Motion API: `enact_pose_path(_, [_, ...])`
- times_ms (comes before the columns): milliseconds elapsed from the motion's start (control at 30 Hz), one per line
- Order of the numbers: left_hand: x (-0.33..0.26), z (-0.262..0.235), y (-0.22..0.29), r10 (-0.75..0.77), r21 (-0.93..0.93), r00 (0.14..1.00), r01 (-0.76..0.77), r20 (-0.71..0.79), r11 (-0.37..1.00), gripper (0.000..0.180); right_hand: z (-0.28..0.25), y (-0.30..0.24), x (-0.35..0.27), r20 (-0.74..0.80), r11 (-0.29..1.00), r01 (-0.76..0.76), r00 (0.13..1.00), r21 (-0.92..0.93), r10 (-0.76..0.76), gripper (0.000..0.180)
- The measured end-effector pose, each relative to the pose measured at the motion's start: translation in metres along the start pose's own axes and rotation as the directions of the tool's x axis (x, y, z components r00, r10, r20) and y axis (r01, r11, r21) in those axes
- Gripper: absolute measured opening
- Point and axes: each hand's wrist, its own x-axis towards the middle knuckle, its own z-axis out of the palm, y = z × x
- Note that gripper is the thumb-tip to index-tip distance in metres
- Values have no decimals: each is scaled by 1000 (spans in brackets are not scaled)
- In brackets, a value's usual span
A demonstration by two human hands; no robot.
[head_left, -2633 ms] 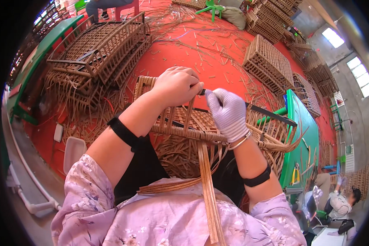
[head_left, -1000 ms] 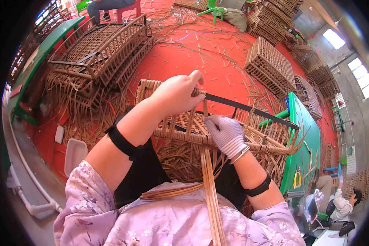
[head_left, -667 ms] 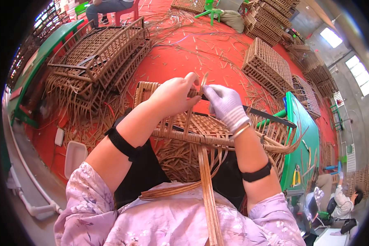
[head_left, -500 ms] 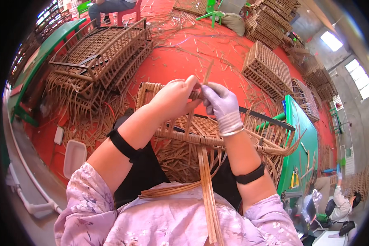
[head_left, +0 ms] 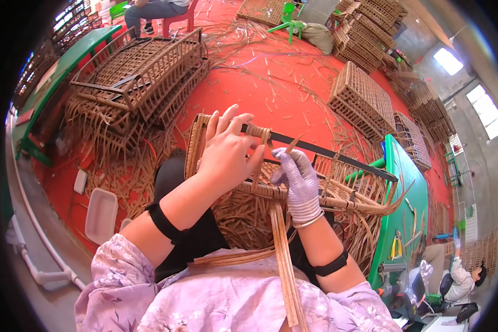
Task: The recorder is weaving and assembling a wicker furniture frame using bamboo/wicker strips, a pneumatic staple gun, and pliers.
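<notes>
Rattan-like brown basket (head_left: 343, 191): shallow, oblong, lattice sides, denser weave inside, thick braided lower edge. Sits in front of the person at lap height, far end close to the green bench (head_left: 409, 182). Flat, smooth black strip (head_left: 326, 150) runs along the upper rim; coiled wrapping (head_left: 258, 133), tight and rounded, covers part of the rim near its left end.

Left hand (head_left: 227, 152): bare, fingers spread fairly wide, over the left part of the rim; thumb stands off from the fingers, just beside the wrapping. Contact with the rim can't be told for sure. Right hand (head_left: 299, 177): in a pale ribbed knit glove, fingers bent, fingertips pinched narrow on a thin brown strand (head_left: 293, 143), whose tip sticks up past them, near the black strip.

Basket's long axis goes left to right, sloping a bit down toward the right; black strip slants the same way. Strand tip points up and slightly right.

Flat, straight strips (head_left: 282, 254) hang down from the lower edge over the floral top. Curled scraps (head_left: 243, 224) heap below the basket. Red floor (head_left: 304, 94) beyond, bits scattered. Stacked baskets (head_left: 144, 77) off left; white tray (head_left: 101, 213), rounded corners, lower left.
</notes>
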Motion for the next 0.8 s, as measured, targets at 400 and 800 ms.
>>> enact_pose_path(400, [3,17,7,10,-105,1000,-10,0,994,20,3,22,6,-33,995,-84,996,61,86,19])
enact_pose_path(800, [7,14,1,73,-122,997,-71,15,990,16,7,24,6,-15,999,-4,1000,31,5,17])
